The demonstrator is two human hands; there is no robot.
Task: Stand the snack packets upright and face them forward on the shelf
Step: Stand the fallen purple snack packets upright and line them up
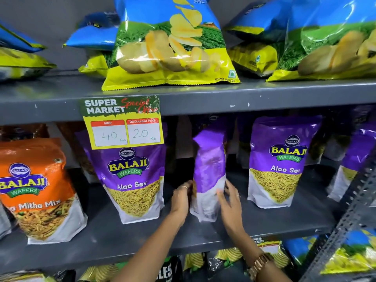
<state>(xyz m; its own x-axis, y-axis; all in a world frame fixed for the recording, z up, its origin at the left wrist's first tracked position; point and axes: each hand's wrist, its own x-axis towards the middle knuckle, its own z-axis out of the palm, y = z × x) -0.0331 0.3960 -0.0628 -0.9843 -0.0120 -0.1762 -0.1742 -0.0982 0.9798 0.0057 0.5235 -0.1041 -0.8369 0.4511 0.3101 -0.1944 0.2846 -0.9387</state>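
Presently, middle shelf, grey metal: holds the purple pouches. Item, centre purple packet: upright but turned edge-on, label unseen, between two forward-facing Aloo Sev packets. Left hand and right hand: fingers spread, pressed to either side of its base. Risk: a twist at the base alone may tip the tall pouch onto a neighbour.

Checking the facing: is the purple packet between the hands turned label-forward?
No. The purple packet stands upright but edge-on, no label showing, held between left hand and right hand.
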